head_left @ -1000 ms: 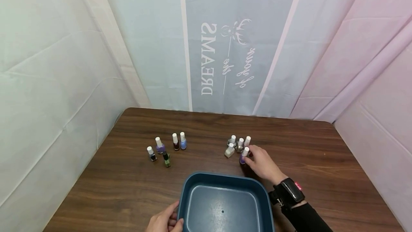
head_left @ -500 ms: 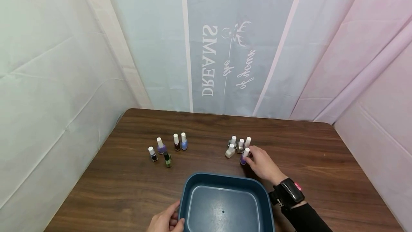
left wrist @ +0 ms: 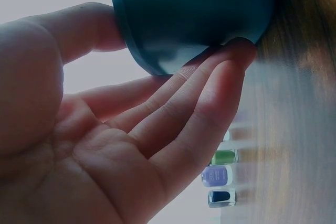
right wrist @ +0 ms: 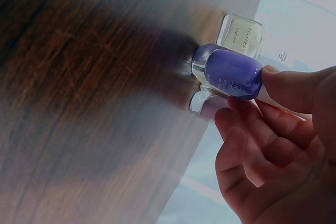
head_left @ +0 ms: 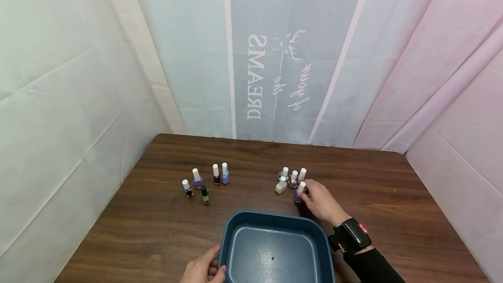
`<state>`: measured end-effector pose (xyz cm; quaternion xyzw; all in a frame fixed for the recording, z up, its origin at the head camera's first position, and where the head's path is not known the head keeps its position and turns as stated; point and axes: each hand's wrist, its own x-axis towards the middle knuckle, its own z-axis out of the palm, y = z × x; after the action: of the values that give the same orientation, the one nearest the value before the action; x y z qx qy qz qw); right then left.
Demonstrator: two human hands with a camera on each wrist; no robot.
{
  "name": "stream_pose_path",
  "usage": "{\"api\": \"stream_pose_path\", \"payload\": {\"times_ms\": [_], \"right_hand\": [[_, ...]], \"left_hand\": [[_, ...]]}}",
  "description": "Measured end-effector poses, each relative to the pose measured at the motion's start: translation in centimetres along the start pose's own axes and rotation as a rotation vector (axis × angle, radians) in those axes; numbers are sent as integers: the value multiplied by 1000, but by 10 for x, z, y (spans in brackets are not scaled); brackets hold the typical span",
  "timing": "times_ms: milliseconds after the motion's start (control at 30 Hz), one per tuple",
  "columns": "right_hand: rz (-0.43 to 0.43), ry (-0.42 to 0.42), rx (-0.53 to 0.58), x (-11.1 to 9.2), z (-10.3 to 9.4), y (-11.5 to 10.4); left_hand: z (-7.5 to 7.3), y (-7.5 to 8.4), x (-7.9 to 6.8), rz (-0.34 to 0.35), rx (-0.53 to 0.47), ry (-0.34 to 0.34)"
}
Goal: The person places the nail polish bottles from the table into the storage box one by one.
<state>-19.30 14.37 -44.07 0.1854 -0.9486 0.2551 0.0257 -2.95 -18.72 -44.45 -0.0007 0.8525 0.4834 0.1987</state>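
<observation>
My right hand (head_left: 323, 203) pinches a purple nail polish bottle (right wrist: 231, 72) between thumb and fingers, near its white cap. The bottle stands on the table at the front of a small cluster on the right. Close behind it are a cream nail polish bottle (right wrist: 240, 36) and a pale pink one (right wrist: 206, 105), plus others with white caps. My left hand (head_left: 202, 268) grips the left wall of a dark blue plastic basin (head_left: 275, 216), thumb at the rim and fingers along the outside. Nothing lies on the visible part of the basin floor.
A second group of nail polish bottles stands at the left: a black one (head_left: 189, 193), a purple one (head_left: 198, 183), a green one (head_left: 206, 198), a dark one (head_left: 217, 179) and a light blue one (head_left: 225, 178). Fabric curtains (head_left: 275, 56) rise behind the wooden table (head_left: 137, 230).
The view has tilted up slightly, so the scene sits a little lower in the picture. Both hands, the basin and the bottles keep nearly the same places.
</observation>
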Motion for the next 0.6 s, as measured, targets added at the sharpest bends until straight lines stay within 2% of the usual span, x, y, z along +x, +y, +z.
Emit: {"api": "stream_pose_path", "payload": {"times_ms": [600], "right_hand": [[36,-19,6,-2,-4,3]], "left_hand": [[-1,2,0,-41,-37,-23]]}}
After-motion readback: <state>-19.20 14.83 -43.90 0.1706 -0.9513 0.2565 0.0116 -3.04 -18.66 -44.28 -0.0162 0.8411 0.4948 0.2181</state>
